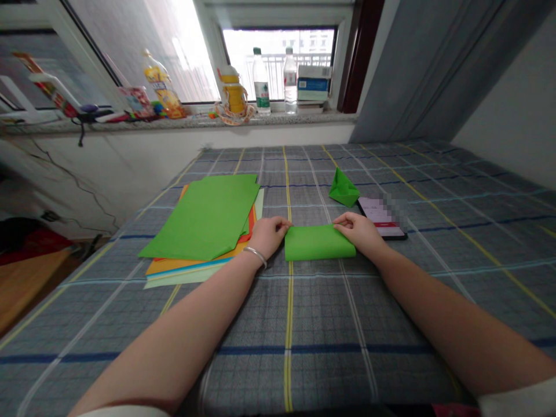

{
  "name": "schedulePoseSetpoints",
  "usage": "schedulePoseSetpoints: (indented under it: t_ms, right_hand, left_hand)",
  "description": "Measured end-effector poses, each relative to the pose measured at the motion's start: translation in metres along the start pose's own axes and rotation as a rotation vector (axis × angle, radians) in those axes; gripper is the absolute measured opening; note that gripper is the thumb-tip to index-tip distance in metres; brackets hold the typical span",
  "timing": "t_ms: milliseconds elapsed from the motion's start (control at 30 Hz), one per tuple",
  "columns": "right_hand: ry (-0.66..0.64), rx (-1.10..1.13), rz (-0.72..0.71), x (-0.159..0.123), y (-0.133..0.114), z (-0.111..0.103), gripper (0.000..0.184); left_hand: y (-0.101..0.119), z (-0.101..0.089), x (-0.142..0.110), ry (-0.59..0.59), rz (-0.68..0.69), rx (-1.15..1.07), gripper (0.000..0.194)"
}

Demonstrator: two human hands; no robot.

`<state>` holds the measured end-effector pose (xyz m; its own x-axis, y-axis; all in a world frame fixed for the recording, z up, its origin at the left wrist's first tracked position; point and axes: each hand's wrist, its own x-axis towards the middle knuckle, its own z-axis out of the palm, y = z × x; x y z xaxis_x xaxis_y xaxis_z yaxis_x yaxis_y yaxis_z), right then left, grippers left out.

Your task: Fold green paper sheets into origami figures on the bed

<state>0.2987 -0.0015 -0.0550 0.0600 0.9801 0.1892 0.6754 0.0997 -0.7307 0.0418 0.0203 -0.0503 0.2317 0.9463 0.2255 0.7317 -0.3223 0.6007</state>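
Observation:
A sheet of green paper (319, 244), folded into a wide rectangle, lies flat on the checked cloth in front of me. My left hand (270, 233) pinches its far left corner; a silver bangle circles that wrist. At the far right corner, my right hand (357, 230) grips the paper between thumb and fingers. Beyond the right hand sits a folded green paper shape (343, 188) with pointed corners. A tablet or phone (377, 215) with a lit, partly blurred screen lies just past my right hand.
Left of my hands is a stack of coloured paper (208, 217), green on top. The checked cloth (313, 324) covers the surface. Along the windowsill (191, 123) stand a yellow cup (234, 95), water bottles (261, 87), a juice bottle (163, 87) and boxes (313, 84).

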Motion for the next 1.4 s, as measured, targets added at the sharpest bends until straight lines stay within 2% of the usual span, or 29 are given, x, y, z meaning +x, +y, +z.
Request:
schedulePoseSetpoints:
  t_ms: [167, 267, 467, 633, 833, 967, 1100, 1233, 1400]
  right_hand:
    - [-0.001, 0.0, -0.019, 0.0, -0.001, 0.002, 0.01]
    - [-0.027, -0.042, -0.046, 0.0, -0.002, 0.002, 0.009]
    - [-0.019, -0.209, -0.184, 0.003, 0.001, -0.001, 0.01]
    - [-0.04, -0.227, -0.186, 0.006, 0.003, -0.001, 0.011]
    - [-0.06, -0.237, -0.179, 0.008, 0.002, -0.001, 0.011]
    - [-0.082, -0.245, -0.161, 0.01, 0.002, -0.002, 0.011]
    - [-0.144, -0.234, -0.148, 0.012, 0.002, -0.004, 0.013]
    - [-0.214, -0.253, -0.268, 0.015, 0.003, -0.008, 0.027]
    - [-0.357, -0.221, -0.524, 0.017, 0.003, -0.016, 0.048]
  left_hand:
    - [0.006, -0.004, -0.001, 0.005, 0.139, 0.221, 0.017]
    - [0.008, -0.006, 0.0, -0.033, 0.195, 0.337, 0.018]
    - [0.006, -0.008, 0.001, -0.087, 0.197, 0.379, 0.019]
    - [0.004, -0.008, 0.001, -0.111, 0.343, 0.445, 0.029]
    - [0.005, -0.01, 0.003, -0.119, 0.535, 0.528, 0.031]
    - [0.012, -0.012, 0.004, -0.268, 0.693, 0.574, 0.038]
    - [0.019, -0.013, 0.003, -0.323, 0.69, 0.66, 0.04]
    - [0.02, -0.014, 0.003, -0.323, 0.703, 0.679, 0.038]
    - [0.019, -0.014, 0.004, -0.317, 0.735, 0.687, 0.039]
